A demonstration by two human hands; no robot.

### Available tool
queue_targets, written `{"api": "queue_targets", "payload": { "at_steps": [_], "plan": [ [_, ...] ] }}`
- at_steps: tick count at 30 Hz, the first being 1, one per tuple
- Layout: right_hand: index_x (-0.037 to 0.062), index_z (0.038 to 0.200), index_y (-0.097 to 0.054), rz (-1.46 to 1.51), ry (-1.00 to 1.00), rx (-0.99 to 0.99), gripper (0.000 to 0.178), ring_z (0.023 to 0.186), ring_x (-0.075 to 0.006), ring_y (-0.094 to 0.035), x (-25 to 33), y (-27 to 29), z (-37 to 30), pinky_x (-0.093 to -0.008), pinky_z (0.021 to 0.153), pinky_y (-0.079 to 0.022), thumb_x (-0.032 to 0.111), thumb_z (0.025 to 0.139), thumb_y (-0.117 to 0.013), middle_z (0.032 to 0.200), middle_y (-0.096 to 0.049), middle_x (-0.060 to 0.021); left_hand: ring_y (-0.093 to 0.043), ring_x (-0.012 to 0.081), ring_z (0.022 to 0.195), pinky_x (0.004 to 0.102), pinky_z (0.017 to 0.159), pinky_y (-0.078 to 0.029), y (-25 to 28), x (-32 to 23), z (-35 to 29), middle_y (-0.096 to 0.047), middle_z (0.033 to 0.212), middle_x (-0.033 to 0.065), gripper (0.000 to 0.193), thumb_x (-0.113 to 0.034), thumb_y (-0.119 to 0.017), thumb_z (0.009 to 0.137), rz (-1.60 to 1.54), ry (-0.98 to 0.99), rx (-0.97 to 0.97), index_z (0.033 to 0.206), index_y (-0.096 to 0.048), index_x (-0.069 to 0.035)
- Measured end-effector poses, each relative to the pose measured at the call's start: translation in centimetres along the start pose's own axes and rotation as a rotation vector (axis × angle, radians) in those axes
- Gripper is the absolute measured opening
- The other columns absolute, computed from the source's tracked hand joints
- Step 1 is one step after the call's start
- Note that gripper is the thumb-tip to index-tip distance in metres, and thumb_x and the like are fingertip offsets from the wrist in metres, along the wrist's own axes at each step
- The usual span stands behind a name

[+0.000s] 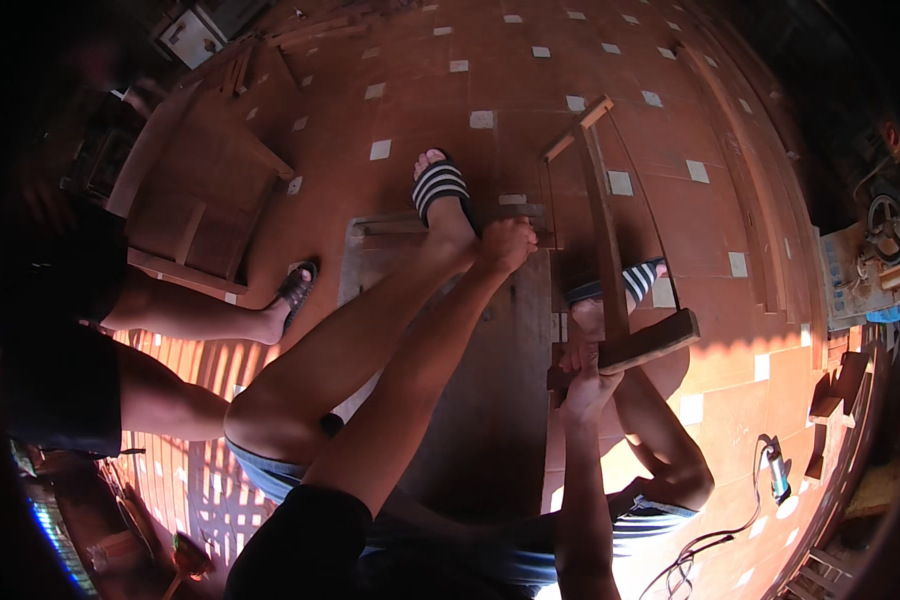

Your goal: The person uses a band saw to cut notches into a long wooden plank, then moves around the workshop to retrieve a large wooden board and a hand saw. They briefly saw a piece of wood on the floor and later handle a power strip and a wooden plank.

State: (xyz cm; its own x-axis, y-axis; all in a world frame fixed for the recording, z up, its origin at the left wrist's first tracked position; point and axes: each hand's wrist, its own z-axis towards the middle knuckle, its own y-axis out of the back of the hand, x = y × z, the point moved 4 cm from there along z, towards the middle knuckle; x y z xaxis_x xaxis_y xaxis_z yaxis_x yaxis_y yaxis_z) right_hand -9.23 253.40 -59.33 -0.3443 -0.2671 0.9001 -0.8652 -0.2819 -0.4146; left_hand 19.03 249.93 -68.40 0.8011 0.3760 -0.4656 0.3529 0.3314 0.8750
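My right hand point(586, 390) is closed round the near end of a wooden frame saw point(602, 200). The saw points away from me, its cord on the right and its thin blade on the left, beside the bench edge. My left hand point(510, 245) is closed on a dark strip of wood point(515, 212) at the far end of a low wooden bench point(490, 400). My left foot, in a striped slide sandal point(440, 186), rests at that far end, touching or close to the strip. Whether the blade touches the wood cannot be made out.
At the left another person's legs point(180, 310) stand beside a wooden panelled piece point(195, 215). Long boards point(750, 170) lie on the tiled floor at the right. A corded tool point(776, 474) lies at the lower right, near a machine with a handwheel point(885, 228).
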Motion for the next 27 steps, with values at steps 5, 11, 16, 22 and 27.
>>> {"api": "queue_targets", "payload": {
  "at_steps": [5,11,16,22,27],
  "plan": [
    [0.0110,0.089,-0.049,0.003,-0.044,-0.070,0.015,0.056,-0.0067,-0.037,0.8,0.8,-4.0,-0.0255,0.053,-0.035,0.009,0.098,-0.060,0.067,-0.039,0.0030,-0.070,0.0311,0.090,0.0440,0.080,-0.056,-0.1,0.6,-0.6,-0.069,0.091,0.0078,0.011,-0.024,-0.076,0.075,0.034,-0.062,-0.051,0.076,-0.072,-0.013],
    [0.0079,0.091,-0.050,-0.007,0.085,0.047,0.015,0.053,-0.0062,-0.039,-0.4,-3.3,1.4,-0.0233,0.046,-0.032,0.010,0.099,-0.062,0.067,-0.043,0.0028,-0.070,0.0343,0.093,0.0451,0.084,-0.057,-0.3,1.0,-2.5,-0.070,0.088,0.0168,0.022,-0.019,-0.070,0.081,0.180,-0.001,-0.033,0.096,-0.067,-0.004],
    [-0.0045,0.089,-0.059,-0.549,0.440,0.135,0.019,0.055,-0.0202,-0.052,-1.8,-1.5,11.4,-0.0345,0.051,-0.043,0.011,0.092,-0.069,0.069,-0.055,-0.0056,-0.064,0.0308,0.111,0.0411,0.098,-0.050,3.3,-2.8,-1.8,-0.068,0.103,0.0187,0.034,-0.024,-0.066,0.082,0.581,-0.446,0.436,0.106,-0.069,0.000],
    [-0.0063,0.086,-0.067,-1.199,0.447,0.248,0.019,0.086,-0.0476,-0.067,-0.6,-5.9,10.9,-0.0483,0.082,-0.055,0.006,0.074,-0.075,0.085,-0.068,-0.0305,-0.066,0.0331,0.106,0.0458,0.096,-0.050,11.5,5.2,-7.6,-0.069,0.111,0.0195,0.038,-0.029,-0.064,0.081,0.912,-0.253,0.282,0.103,-0.073,0.001],
    [0.0029,0.098,-0.073,-1.341,0.416,0.292,0.022,0.095,-0.0433,-0.069,3.8,-4.4,12.2,-0.0477,0.086,-0.057,0.010,0.076,-0.074,0.093,-0.070,-0.0269,-0.066,0.0341,0.107,0.0459,0.095,-0.050,24.9,-11.0,-8.2,-0.072,0.109,0.0138,0.042,-0.038,-0.067,0.082,0.682,-0.311,0.704,0.110,-0.073,-0.008]
  ]
}}
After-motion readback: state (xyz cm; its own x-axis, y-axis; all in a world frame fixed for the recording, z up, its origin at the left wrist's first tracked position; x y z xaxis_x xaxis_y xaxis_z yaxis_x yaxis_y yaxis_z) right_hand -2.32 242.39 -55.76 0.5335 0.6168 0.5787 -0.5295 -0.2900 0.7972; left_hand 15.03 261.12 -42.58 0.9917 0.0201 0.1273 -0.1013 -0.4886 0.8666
